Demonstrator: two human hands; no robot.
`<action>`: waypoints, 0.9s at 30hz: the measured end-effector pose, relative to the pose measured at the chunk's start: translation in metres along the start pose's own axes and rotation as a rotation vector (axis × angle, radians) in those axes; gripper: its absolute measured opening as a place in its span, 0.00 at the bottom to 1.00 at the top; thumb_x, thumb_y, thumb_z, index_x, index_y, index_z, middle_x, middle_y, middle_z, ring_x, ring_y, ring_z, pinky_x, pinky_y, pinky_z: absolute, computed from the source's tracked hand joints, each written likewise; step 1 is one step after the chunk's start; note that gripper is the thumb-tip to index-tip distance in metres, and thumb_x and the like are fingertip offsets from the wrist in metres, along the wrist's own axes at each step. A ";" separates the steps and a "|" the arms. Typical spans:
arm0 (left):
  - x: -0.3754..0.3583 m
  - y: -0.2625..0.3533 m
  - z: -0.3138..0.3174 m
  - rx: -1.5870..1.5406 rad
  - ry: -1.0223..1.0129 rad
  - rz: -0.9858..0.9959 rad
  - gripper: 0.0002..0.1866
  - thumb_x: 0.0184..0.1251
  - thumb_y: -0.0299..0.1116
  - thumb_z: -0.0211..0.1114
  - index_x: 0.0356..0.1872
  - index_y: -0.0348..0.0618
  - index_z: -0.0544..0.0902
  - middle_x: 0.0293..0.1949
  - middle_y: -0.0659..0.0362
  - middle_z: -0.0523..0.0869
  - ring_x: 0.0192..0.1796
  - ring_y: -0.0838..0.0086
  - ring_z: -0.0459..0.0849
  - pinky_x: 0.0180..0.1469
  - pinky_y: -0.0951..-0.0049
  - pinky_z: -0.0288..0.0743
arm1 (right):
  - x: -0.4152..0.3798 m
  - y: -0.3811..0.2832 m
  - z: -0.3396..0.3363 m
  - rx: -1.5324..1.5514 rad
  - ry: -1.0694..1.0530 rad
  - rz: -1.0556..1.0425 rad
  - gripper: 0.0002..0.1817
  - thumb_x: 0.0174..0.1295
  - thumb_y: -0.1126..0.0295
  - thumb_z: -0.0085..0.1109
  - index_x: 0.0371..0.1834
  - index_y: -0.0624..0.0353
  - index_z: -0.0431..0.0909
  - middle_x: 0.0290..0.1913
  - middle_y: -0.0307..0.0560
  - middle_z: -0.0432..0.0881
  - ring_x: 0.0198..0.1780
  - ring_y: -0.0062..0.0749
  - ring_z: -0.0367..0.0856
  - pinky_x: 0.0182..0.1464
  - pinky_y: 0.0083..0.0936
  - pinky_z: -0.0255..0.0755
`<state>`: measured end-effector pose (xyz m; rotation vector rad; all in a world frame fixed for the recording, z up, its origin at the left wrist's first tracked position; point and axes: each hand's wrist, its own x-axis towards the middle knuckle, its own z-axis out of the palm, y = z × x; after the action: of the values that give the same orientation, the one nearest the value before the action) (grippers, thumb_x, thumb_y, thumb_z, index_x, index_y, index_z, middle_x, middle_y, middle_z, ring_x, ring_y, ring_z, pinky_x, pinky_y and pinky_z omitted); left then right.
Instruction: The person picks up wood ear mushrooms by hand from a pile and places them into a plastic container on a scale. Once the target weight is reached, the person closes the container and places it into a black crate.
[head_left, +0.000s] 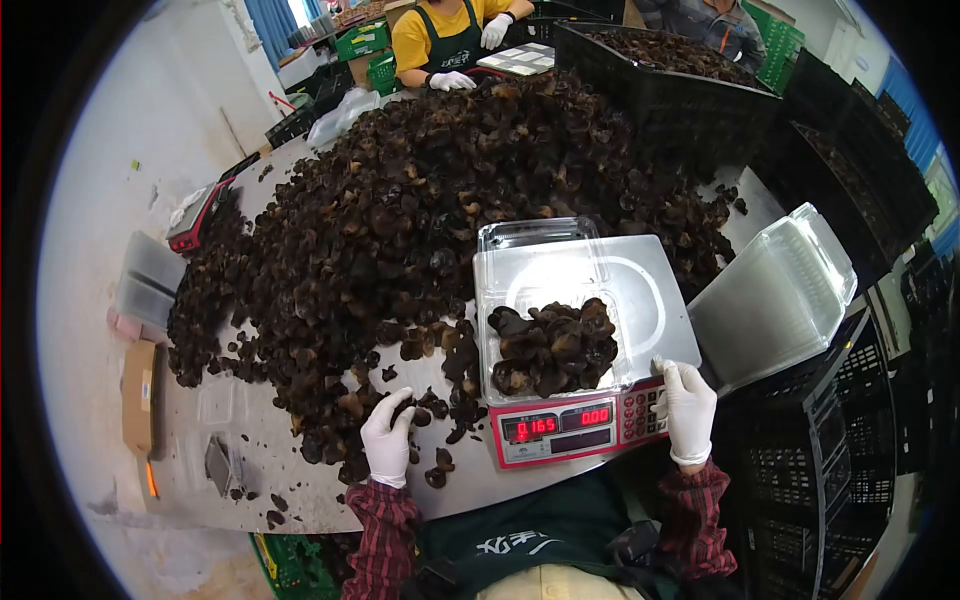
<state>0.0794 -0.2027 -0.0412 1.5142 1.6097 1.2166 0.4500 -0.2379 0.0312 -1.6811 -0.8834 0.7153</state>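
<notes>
My left hand (388,437), in a white glove, is beside the pile's front edge with thumb and fingers curved apart. Close to its fingertips lie loose pieces of dark wood ear mushroom (437,406). My right hand (689,410), also gloved, has its fingers drawn together at the front right corner of the digital scale (655,300), by the keypad. What they hold, if anything, is hidden. On the scale's metal plate rests a clear plastic box (606,372) with its lid flipped back, holding a clump of wood ear mushrooms (553,347). The red display reads 0.165 and 0.00.
A large wood ear pile (420,200) covers the table (290,490). Nested clear boxes (770,305) lean right of the scale. Black crates (665,95) stand behind and to the right. Across the table sits a person in a green apron (455,50); another scale (200,215) is at left.
</notes>
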 end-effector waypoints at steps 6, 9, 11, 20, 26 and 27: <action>0.029 0.096 0.039 -0.088 -0.002 0.406 0.18 0.59 0.14 0.62 0.51 0.37 0.82 0.53 0.52 0.83 0.57 0.68 0.80 0.60 0.72 0.72 | -0.002 -0.007 0.004 -0.002 -0.024 -0.012 0.11 0.69 0.69 0.55 0.40 0.66 0.83 0.28 0.37 0.82 0.18 0.10 0.69 0.20 0.11 0.64; 0.036 0.132 0.062 0.017 -0.174 0.622 0.19 0.60 0.19 0.64 0.54 0.41 0.81 0.58 0.51 0.80 0.62 0.62 0.77 0.65 0.66 0.69 | -0.004 -0.007 0.007 0.002 -0.017 -0.012 0.11 0.69 0.70 0.55 0.40 0.66 0.83 0.26 0.36 0.81 0.18 0.11 0.69 0.20 0.12 0.64; 0.041 0.140 0.072 0.303 -0.411 0.753 0.20 0.62 0.31 0.66 0.56 0.46 0.81 0.62 0.53 0.77 0.67 0.59 0.71 0.72 0.54 0.55 | -0.006 -0.005 0.006 0.015 -0.001 -0.026 0.11 0.69 0.70 0.54 0.41 0.66 0.83 0.24 0.36 0.80 0.18 0.11 0.69 0.20 0.12 0.64; 0.077 0.111 0.058 0.067 -0.011 0.549 0.12 0.66 0.21 0.60 0.49 0.39 0.84 0.42 0.56 0.84 0.39 0.73 0.82 0.44 0.75 0.74 | -0.002 -0.003 -0.005 -0.015 0.002 0.024 0.10 0.70 0.69 0.54 0.41 0.64 0.83 0.20 0.34 0.75 0.17 0.10 0.69 0.19 0.11 0.62; 0.134 0.102 0.090 -0.001 -0.291 0.077 0.23 0.65 0.28 0.64 0.62 0.44 0.77 0.29 0.65 0.82 0.26 0.86 0.73 0.29 0.83 0.67 | -0.004 -0.004 0.006 0.018 0.006 -0.029 0.11 0.70 0.68 0.54 0.39 0.65 0.83 0.20 0.33 0.76 0.17 0.10 0.68 0.19 0.11 0.61; 0.145 0.092 0.099 -0.005 -0.294 0.078 0.23 0.65 0.28 0.64 0.62 0.44 0.77 0.29 0.65 0.82 0.26 0.86 0.73 0.29 0.83 0.67 | -0.003 -0.004 0.006 0.020 0.007 -0.042 0.12 0.70 0.67 0.55 0.38 0.65 0.83 0.20 0.34 0.76 0.17 0.10 0.68 0.19 0.11 0.61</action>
<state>0.1830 -0.0474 0.0260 1.6783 1.3651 0.9828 0.4420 -0.2367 0.0340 -1.6423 -0.9011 0.6876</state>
